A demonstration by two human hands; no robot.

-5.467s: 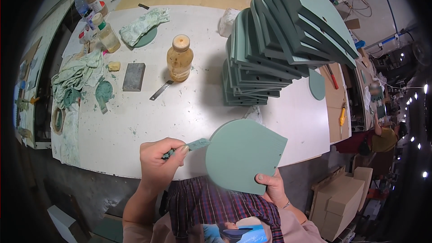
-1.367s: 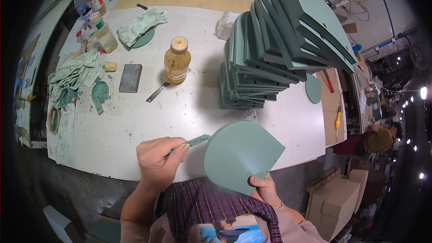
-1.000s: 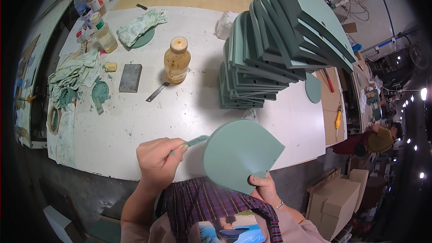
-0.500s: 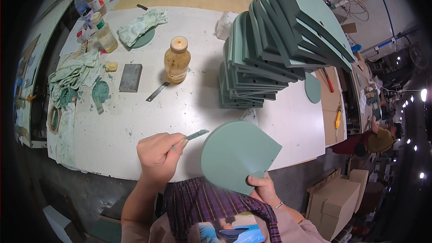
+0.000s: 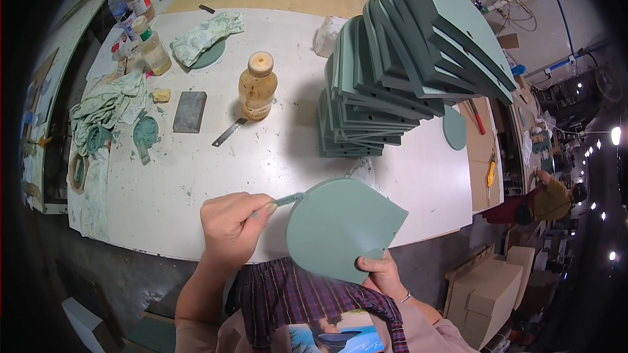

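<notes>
Hand, left [image 5: 237, 230]: curled tight around a flat, green-smeared strip tool [image 5: 288, 200], handle end concealed in the fist; tip at the panel's rounded rim. Hand, right [image 5: 381, 270]: thumb over one corner of a green panel [image 5: 345, 227], clamped, remaining fingers hidden beneath. Panel: matte, smooth, round-sided with one straight edge, held by the near edge of a white counter [image 5: 157, 202]. Stack [image 5: 386, 65]: similar panels, irregularly piled.

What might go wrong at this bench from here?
The tall, uneven stack of green panels might topple if bumped. The held panel, gripped at one side by the right hand, might tilt if the left hand presses the green-smeared tool hard. The upright brownish bottle might tip if knocked.
</notes>
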